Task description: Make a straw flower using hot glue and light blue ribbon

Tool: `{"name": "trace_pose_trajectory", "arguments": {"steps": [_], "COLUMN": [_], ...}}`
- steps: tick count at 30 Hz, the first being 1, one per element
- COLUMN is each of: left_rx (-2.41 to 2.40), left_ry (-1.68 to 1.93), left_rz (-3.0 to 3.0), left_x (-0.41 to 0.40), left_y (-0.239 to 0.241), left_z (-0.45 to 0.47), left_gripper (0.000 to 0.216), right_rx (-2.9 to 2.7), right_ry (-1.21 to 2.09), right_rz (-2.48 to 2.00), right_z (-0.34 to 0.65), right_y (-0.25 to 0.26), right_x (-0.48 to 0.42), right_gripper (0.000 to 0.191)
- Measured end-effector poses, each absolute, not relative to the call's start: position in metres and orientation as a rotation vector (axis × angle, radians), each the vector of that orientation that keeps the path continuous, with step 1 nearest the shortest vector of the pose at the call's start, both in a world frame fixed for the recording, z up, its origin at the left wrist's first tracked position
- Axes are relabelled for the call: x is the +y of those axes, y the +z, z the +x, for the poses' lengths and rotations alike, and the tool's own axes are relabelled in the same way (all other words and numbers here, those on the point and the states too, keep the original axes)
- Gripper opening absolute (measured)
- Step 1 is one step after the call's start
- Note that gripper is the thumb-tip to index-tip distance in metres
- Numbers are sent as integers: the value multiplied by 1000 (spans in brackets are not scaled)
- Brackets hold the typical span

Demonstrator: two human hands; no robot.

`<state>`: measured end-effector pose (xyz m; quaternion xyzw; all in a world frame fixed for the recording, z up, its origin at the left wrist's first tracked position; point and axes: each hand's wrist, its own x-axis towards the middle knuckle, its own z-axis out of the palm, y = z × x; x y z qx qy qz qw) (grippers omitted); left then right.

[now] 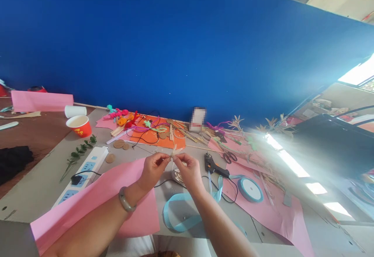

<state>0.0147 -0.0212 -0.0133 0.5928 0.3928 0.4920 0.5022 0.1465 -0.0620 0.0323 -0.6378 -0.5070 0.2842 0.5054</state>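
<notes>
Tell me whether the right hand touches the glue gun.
Apart: the head view shows grey table between the right hand and glue gun.

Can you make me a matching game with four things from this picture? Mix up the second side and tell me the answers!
Things:
1. small pale yellowish strip
2. red paper cup with a white inside
3. black glue gun with an orange trigger
4. white power strip with blue sockets

Where or how:
A. beside dark-handled scissors
B. pinched by the left hand and right hand
C. with a black plug in it
D. standing upright

Pairs: 1-B, 2-D, 3-A, 4-C
</notes>
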Motion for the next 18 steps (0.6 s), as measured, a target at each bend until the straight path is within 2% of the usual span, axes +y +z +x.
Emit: {"name": "trace_pose_trajectory", "arguments": {"steps": [18], "left_rx": [960], "left_ry": [1292], "left_rz": [1652], "left_x": [-23], "left_y": [-9], "left_z": [12], "left_gripper": [11], "right_rx": [-1255], "right_ry": [694], "right_rz": [-1544], "right_z": [141], "right_y": [36], "right_x": [-64], "right_gripper": [15]}}
